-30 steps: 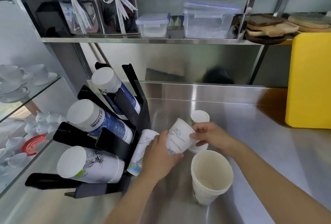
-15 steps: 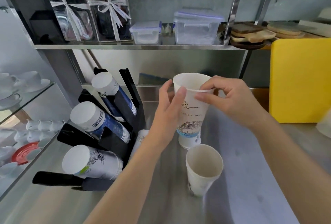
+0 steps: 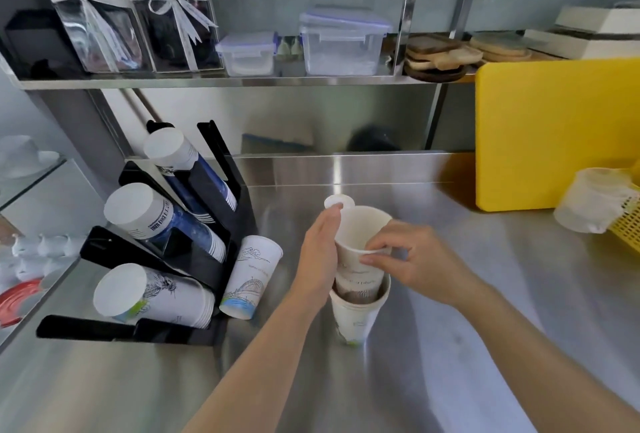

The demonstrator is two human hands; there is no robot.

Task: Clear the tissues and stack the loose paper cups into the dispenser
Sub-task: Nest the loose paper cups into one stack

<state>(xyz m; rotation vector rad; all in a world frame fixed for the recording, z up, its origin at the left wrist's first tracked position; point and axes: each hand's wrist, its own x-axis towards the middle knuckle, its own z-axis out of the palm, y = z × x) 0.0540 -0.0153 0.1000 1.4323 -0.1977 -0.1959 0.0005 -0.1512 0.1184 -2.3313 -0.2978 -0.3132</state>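
Observation:
A white printed paper cup (image 3: 360, 235) sits halfway inside an upright cup stack (image 3: 356, 315) on the steel counter. My left hand (image 3: 318, 256) wraps its left side and my right hand (image 3: 412, 259) pinches its near rim. Behind it a small upside-down cup (image 3: 337, 202) pokes out. Another loose cup (image 3: 251, 277) leans upside down against the black dispenser (image 3: 166, 256), whose three slanted slots hold cup stacks. No tissues are visible.
A yellow cutting board (image 3: 554, 135) leans on the back wall at the right, with a plastic tub (image 3: 592, 204) and a yellow basket (image 3: 627, 225) beside it. The shelf (image 3: 225, 81) above carries boxes and wooden boards. White crockery sits on glass shelves (image 3: 31, 169) at the left.
Both hands lifted the printed cup off the counter, raised it, then lowered it into the upright cup stack. The camera view shifted a little.

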